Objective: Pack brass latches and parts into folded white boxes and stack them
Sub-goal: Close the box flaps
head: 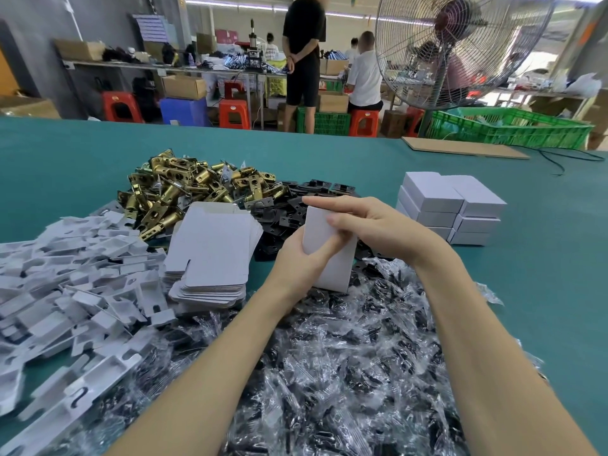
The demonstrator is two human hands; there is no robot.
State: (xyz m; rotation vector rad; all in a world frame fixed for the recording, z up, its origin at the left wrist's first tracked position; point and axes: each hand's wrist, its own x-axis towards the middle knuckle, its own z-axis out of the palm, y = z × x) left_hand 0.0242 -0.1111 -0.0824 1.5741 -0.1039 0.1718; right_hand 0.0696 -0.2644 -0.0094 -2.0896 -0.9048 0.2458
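Both hands hold one white box [332,255] upright above the table's middle. My left hand [296,261] grips its lower left side, thumb across the front. My right hand [368,222] curls over its top edge from the right. Behind it lies a heap of brass latches [184,189] and a pile of black plates [296,205]. A stack of flat white box blanks [210,255] sits to the left. Closed white boxes [450,209] are stacked at the right. Whatever is inside the held box is hidden.
White cardboard inserts [72,274] spread over the left. Clear bags of black parts [345,357] cover the near table. A cardboard sheet [460,148], green crate [513,126] and large fan [457,44] stand at the far right. People work at benches behind.
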